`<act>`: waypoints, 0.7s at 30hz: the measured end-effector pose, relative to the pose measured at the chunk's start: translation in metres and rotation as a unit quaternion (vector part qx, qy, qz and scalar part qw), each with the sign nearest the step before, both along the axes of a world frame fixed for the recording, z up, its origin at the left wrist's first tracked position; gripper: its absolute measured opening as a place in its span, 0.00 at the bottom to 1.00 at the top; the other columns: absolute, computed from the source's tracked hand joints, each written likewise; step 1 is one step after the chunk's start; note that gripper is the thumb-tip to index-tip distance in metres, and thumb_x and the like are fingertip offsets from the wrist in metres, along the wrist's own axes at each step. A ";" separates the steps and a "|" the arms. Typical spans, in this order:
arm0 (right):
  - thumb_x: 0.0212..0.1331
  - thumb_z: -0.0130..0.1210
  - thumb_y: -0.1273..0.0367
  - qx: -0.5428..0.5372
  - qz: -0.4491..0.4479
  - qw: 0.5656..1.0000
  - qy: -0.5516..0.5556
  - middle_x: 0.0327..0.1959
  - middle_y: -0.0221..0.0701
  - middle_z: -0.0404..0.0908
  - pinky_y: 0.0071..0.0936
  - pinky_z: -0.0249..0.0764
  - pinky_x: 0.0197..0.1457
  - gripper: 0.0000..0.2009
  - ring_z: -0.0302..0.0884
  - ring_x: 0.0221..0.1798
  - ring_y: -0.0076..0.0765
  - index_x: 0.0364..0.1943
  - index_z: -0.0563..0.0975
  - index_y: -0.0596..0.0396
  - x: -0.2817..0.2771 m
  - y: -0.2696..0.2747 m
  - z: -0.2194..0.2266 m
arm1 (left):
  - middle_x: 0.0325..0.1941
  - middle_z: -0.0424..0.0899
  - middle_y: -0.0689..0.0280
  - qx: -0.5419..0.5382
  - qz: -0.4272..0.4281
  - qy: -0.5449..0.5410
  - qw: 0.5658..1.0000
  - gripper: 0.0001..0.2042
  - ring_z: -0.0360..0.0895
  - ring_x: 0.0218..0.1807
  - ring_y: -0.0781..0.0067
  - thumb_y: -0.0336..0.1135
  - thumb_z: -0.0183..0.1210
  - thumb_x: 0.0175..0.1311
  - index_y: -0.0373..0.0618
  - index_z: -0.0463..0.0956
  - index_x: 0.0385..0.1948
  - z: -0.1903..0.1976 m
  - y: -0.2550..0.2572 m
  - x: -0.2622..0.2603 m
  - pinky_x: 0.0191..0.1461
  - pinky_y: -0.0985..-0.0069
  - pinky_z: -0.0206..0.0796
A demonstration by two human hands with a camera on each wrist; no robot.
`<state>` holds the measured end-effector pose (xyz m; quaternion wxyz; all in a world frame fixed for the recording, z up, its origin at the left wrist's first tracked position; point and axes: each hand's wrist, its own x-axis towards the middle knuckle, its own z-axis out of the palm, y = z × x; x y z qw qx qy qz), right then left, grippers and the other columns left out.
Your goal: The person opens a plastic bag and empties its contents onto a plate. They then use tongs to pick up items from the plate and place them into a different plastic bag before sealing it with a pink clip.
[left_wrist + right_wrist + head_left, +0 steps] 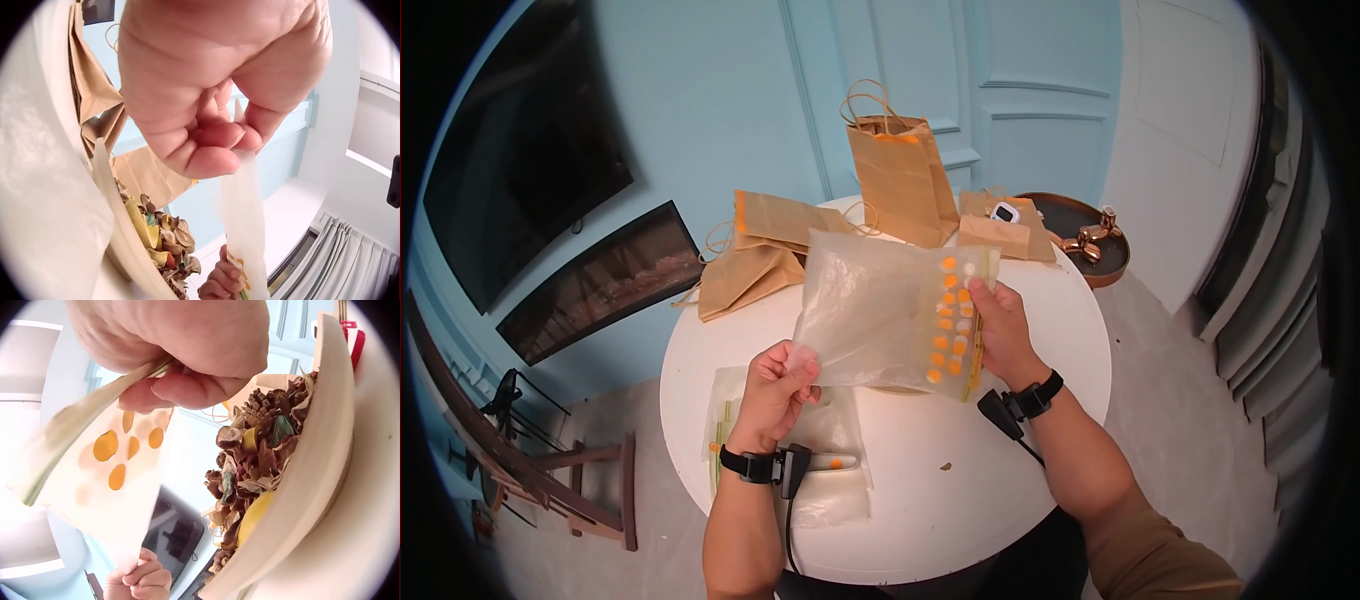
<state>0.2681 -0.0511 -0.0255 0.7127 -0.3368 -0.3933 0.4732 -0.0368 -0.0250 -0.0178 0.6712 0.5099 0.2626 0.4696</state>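
Note:
A translucent zip bag (865,310) with orange dots along its zip end is stretched between my two hands above the table. My left hand (778,392) pinches its lower left corner between thumb and fingers. At the other end, my right hand (1005,325) grips the zip edge, thumb on the near face. Under the bag stands a pale wooden bowl (312,472), mostly hidden in the head view. Dried petals and pine cones (256,450) fill the bowl. More translucent zip bags (830,505) lie in a stack below my left hand.
On the round white table (1000,500), a brown paper bag (900,180) stands at the back. Another paper bag (745,275) lies folded at back left. A small white device (1005,212) sits on brown paper at back right, near a dark round tray (1055,210) holding a copper figurine (1090,240).

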 end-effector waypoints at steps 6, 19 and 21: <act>0.75 0.48 0.58 0.001 -0.023 0.997 -0.076 0.34 0.23 0.81 0.15 0.73 0.33 0.16 0.74 0.31 0.12 0.44 0.78 0.57 0.002 0.003 -0.009 | 0.26 0.81 0.71 -0.030 -0.020 -0.021 0.999 0.05 0.71 0.20 0.85 0.27 0.61 0.67 0.39 0.79 0.42 0.006 0.001 0.001 0.28 0.80 0.68; 0.74 0.52 0.58 0.013 -0.043 0.992 -0.115 0.26 0.18 0.75 0.15 0.66 0.26 0.15 0.67 0.25 0.11 0.38 0.79 0.55 -0.007 0.002 -0.013 | 0.33 0.87 0.66 0.029 0.033 0.018 0.999 0.08 0.80 0.28 0.79 0.34 0.62 0.68 0.38 0.82 0.41 -0.002 0.001 -0.010 0.34 0.79 0.74; 0.73 0.53 0.57 0.009 -0.040 0.993 -0.112 0.24 0.18 0.74 0.16 0.65 0.25 0.15 0.66 0.24 0.11 0.36 0.78 0.54 -0.014 -0.001 -0.009 | 0.35 0.87 0.64 0.023 0.017 0.056 0.998 0.08 0.82 0.32 0.76 0.34 0.62 0.68 0.38 0.82 0.40 0.003 -0.001 -0.015 0.37 0.78 0.75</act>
